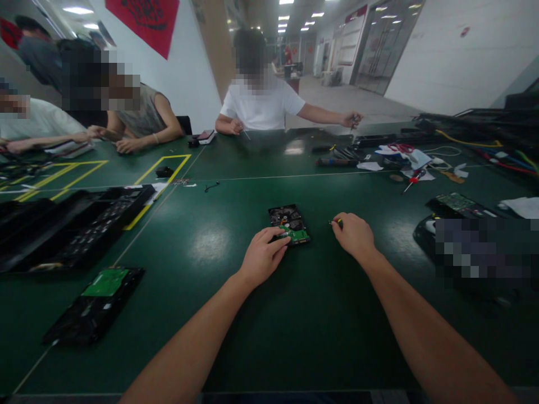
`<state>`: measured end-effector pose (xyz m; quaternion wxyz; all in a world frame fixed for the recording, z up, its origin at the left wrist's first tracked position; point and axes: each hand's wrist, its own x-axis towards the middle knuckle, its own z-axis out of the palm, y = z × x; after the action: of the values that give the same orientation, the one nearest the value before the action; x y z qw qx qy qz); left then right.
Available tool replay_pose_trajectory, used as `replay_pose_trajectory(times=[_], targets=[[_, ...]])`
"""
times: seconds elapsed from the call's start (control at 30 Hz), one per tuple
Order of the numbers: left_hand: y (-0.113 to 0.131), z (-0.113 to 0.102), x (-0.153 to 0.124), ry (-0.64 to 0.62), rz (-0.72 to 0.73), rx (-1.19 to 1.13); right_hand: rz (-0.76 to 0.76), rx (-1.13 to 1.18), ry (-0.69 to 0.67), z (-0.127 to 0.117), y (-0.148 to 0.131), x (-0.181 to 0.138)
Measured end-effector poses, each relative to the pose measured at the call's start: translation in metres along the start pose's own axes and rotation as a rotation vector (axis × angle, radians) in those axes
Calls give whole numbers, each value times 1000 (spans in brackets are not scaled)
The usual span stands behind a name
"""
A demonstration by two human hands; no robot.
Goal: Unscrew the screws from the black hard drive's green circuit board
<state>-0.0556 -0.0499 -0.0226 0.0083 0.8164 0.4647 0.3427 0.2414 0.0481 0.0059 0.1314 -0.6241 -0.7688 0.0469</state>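
A black hard drive point(289, 223) with a small green circuit board lies on the dark green table point(269, 314) in front of me. My left hand point(263, 258) rests at its near left corner, fingers curled and touching its edge. My right hand point(353, 233) sits on the table just to the right of the drive, fingers closed round a small tool with a yellow and black tip point(334, 222), likely a screwdriver. The drive's cover is off and its inner parts show.
A black tray of parts point(76, 224) and a dark board with a green circuit point(96, 303) lie at left. Tools, papers and cables point(404, 160) crowd the right. Three people sit across the table, their hands on it.
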Motion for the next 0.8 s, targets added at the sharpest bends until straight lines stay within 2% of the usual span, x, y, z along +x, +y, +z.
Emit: replay_pose_trajectory(times=[0.3,0.8], targets=[[0,0,0,2,1,-4,-1,2,-49,0,-2,1],[1,0,2,19,14,-47,-96,-16,54,14,-4,5]])
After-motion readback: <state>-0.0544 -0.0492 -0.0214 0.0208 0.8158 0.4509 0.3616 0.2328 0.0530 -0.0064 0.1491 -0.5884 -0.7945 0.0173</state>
